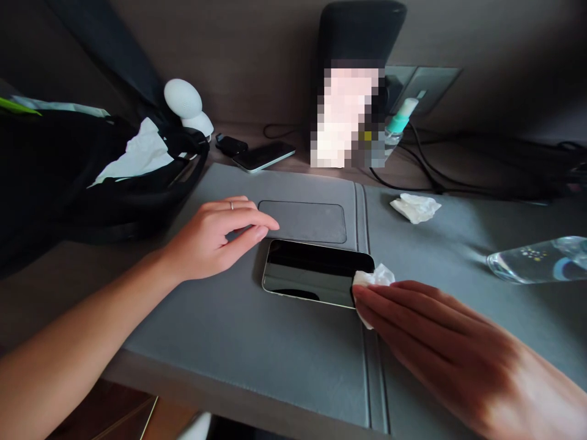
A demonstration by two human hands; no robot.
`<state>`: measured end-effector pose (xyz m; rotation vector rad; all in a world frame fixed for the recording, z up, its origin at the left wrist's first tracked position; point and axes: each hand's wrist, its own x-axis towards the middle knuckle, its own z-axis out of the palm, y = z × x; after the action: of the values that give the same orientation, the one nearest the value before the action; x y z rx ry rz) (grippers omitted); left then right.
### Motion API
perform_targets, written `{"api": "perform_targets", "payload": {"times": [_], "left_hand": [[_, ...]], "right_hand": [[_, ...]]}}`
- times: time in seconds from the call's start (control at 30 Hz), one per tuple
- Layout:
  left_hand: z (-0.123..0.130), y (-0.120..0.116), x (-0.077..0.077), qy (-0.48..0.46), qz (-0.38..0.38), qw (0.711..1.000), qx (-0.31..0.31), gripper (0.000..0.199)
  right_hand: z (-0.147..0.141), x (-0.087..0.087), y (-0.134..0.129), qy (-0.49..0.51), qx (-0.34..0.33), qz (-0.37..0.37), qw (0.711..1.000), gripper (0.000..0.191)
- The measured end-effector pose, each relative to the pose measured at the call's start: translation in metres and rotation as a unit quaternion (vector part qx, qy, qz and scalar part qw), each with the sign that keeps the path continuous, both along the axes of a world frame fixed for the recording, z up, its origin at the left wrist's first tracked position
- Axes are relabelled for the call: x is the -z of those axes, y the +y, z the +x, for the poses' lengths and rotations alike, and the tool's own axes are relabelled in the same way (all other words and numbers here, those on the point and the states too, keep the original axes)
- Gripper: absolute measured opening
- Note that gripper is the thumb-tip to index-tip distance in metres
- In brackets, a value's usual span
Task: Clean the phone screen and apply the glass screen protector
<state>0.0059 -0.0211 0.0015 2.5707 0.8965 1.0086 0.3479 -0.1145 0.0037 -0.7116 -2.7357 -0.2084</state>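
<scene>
A phone (312, 274) with a dark, glossy screen lies flat on the grey desk mat (275, 354). At its right end, my right hand (426, 330) presses a crumpled white tissue (381, 275) with its fingers together. My left hand (224, 235) hovers by the phone's upper left corner, its thumb and index finger close together with a small gap and nothing visible between them. Just beyond the phone, a thin, dark rectangular outline (305, 221) shows on the mat.
A second crumpled tissue (416, 208) and a clear bottle (541, 260) lie at right. Behind the mat are another phone (265, 156), a white rounded device (183, 99), a small spray bottle (401, 119) and black cables. A black bag (68, 177) stands at left.
</scene>
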Motion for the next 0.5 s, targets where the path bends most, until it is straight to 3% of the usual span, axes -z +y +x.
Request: {"api": "perform_targets", "payload": {"times": [0.1,0.23,0.5], "left_hand": [[0.001,-0.001,-0.001,-0.008,0.006,1.0,0.005,0.018],[0.003,-0.003,0.0,-0.011,-0.006,1.0,0.014,0.019],[-0.002,-0.003,0.003,-0.035,-0.058,0.998,-0.013,0.029]], "right_hand": [[0.005,0.0,-0.003,-0.003,0.017,0.001,1.0,0.048],[-0.005,-0.013,0.005,-0.011,0.001,-0.007,1.0,0.042],[-0.07,-0.027,0.03,-0.018,-0.038,-0.023,0.999,0.035]]}}
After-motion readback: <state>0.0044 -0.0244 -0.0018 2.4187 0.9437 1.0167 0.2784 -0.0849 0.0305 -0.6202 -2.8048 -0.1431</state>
